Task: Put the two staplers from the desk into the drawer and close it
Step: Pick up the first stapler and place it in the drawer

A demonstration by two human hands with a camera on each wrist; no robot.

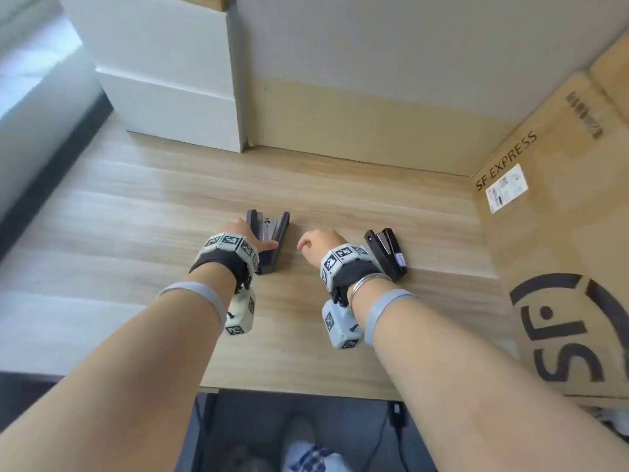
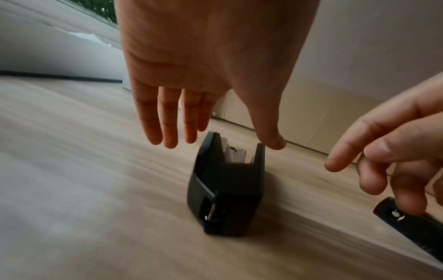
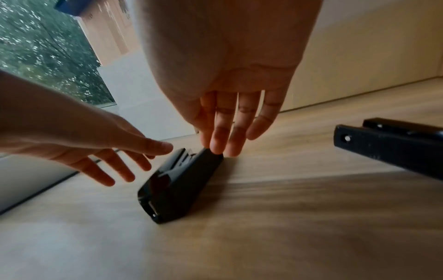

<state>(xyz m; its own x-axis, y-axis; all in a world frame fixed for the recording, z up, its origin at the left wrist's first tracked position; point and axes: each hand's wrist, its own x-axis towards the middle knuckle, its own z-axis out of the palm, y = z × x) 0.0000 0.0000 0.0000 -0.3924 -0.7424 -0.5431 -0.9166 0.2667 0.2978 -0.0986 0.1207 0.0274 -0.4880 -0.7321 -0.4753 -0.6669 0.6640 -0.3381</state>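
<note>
Currently left hand (image 2: 206, 62) hovers spread directly above grey stapler (image 2: 227, 189); right hand (image 1: 318, 245), fingers loosely extended, holds nothing, black stapler (image 1: 388, 253) just right of it on surface (image 1: 136, 206).

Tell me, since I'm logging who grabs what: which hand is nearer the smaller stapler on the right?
Right. The right hand hovers just left of the smaller stapler, not touching it. The left hand is farther, over the bigger stapler.
</note>
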